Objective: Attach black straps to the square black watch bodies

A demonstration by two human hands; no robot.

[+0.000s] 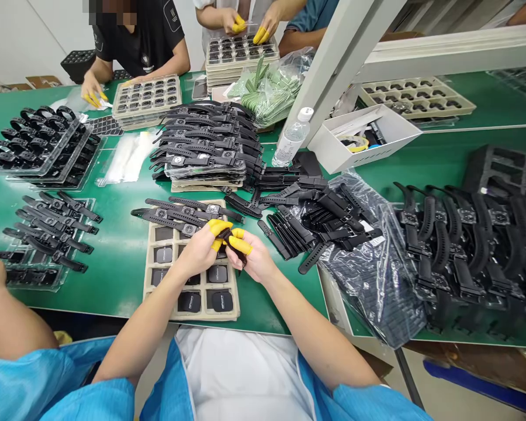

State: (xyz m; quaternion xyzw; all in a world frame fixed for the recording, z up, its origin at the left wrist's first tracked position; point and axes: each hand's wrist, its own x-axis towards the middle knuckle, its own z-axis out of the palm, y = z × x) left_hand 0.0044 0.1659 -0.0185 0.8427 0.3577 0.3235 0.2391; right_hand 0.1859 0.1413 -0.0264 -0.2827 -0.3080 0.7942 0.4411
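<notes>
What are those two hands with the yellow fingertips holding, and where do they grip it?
Both hands pinch one small black watch part. The left hand grips its upper end, the right hand its lower end, above the beige tray. Exactly what the part is cannot be told.

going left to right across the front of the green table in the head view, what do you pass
clear tray of strapped watches → beige tray of watch bodies → left hand and right hand pinching a black strap piece → loose black straps → plastic bag → black tray of assembled watches
</notes>
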